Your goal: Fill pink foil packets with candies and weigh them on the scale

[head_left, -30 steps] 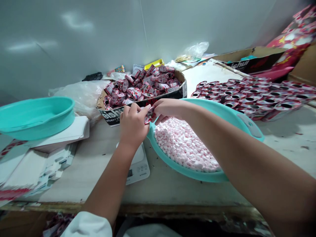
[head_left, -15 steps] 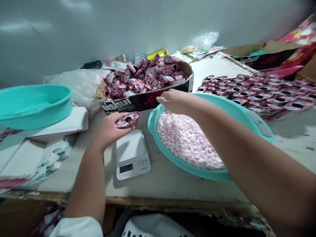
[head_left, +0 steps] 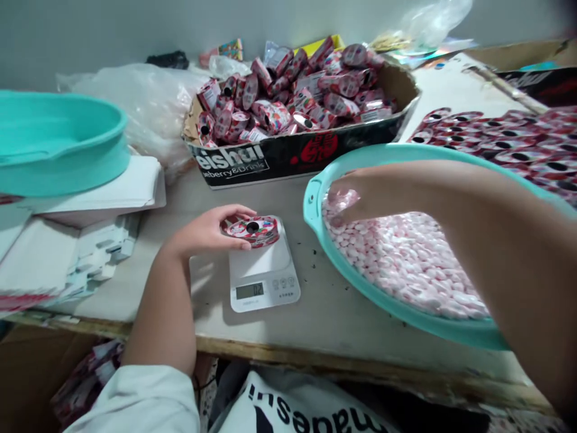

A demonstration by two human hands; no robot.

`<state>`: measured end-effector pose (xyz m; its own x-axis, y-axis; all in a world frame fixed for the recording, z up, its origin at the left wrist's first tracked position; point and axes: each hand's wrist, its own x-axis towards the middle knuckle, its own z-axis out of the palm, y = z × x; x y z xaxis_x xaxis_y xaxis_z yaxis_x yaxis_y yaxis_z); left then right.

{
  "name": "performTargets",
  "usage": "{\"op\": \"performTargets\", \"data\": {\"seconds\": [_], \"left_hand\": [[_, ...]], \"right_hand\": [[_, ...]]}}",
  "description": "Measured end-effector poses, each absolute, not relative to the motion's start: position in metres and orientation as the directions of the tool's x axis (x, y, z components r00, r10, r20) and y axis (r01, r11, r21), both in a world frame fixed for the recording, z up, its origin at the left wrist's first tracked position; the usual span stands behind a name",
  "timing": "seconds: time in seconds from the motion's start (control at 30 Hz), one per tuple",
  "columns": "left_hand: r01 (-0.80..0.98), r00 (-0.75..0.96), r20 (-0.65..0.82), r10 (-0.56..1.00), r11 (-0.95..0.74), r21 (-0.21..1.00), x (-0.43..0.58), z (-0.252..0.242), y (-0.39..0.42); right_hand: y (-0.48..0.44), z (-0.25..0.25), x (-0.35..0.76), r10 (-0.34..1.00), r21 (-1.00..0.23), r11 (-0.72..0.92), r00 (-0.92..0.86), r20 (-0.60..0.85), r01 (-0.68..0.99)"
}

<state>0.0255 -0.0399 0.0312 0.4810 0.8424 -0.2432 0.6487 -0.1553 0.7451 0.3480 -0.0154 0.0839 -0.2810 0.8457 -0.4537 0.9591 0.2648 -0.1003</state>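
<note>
From the head-worn camera, looking down over a pale worktable (head_left: 360,352), two bare hands work apart from each other. The left hand (head_left: 216,230) has thumb and fingers closed around one end of a red-and-white printed oval container (head_left: 268,228). The container is over the rear of the plate of a flat white kitchen scale (head_left: 259,264); whether it rests there or is held just above, I cannot tell. The grip at the end seems chosen to leave the dark round opening on top facing up and uncovered. The scale's grey display shows what looks like a 0 and a 2, its face turned toward the person, presumably for easy reading.

The right hand (head_left: 358,192) reaches into a turquoise plastic tub (head_left: 314,201), fingers bent down among small pale-pink and white pieces (head_left: 406,258). The fingertips are buried, so how far they are closed, and on what, cannot be told. The tub is beside the scale, probably to keep the reach short.

Behind the scale, a black printed cardboard carton (head_left: 288,155) holds a jumbled heap of similar containers (head_left: 273,114). Beyond the tub, more oval containers (head_left: 509,144) are packed closely upright, dark openings upward, likely so each opening stays within reach.
</note>
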Motion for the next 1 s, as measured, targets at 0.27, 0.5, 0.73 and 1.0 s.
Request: {"op": "performTargets", "data": {"seconds": [0.27, 0.5, 0.73, 1.0], "left_hand": [[0.553, 0.409, 0.079, 0.909, -0.316, 0.771, 0.035, 0.035, -0.051], [0.386, 0.120, 0.378, 0.918, -0.394, 0.834, 0.026, 0.029, -0.048], [0.338, 0.130, 0.399, 0.908, -0.418, 0.843, 0.028, 0.032, -0.051], [0.300, 0.151, 0.452, 0.879, -0.477, 0.826, 0.023, 0.033, -0.053]], "right_hand": [[-0.015, 0.078, 0.350, 0.834, -0.122, 0.298, -0.320, -0.449, 0.947], [-0.012, 0.074, 0.352, 0.835, -0.101, 0.298, -0.310, -0.454, 0.949], [-0.010, 0.075, 0.348, 0.798, -0.133, 0.357, -0.376, -0.472, 0.925], [-0.008, 0.073, 0.348, 0.769, -0.137, 0.435, -0.447, -0.458, 0.890]]}}
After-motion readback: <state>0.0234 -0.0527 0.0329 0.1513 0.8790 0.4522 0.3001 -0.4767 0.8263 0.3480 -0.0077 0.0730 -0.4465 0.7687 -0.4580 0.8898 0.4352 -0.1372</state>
